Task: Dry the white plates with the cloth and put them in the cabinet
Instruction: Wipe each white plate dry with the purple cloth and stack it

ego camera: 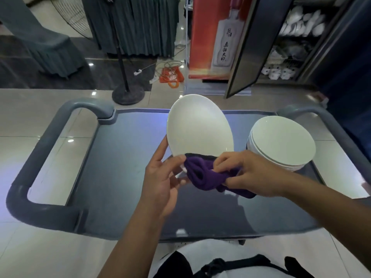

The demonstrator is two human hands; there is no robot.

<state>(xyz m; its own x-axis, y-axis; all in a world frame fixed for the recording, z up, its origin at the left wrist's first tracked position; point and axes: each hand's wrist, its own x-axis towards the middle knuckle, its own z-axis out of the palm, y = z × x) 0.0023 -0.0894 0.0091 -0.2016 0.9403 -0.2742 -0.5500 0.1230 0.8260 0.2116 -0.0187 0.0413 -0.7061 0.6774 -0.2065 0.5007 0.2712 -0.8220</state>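
1. Head view shows a white plate (197, 125) held tilted above a grey cart (124, 157), its near rim low and its far rim raised toward the cabinet (291, 47).
2. The left hand (160, 181) holds the plate's near-left rim, thumb on the upper face and fingers curled beneath.
3. The right hand (249, 173) grips a bunched purple cloth (202, 175), pressed against the plate's near rim just beside the left thumb.
4. A stack of white plates (281, 143) sits on the cart's right side, near the right wrist and apart from the held plate.
5. The cabinet stands beyond the cart with its door (247, 47) open; white crockery shows on its shelves.
6. Judged stage: wiping the held plate; most of its face looks uncovered by cloth, and the stack seems yet to be dried.
7. Risk: the plate hangs from one rim only, so a firm wipe toward the far edge could lever it out of the left hand's hold.
8. Risk: a wet rim would make that pinch slippery, and a drop would strike the cart or the tiled floor (24, 117).
9. Risk: the right forearm swinging wide could nudge the stack toward the cart's edge.
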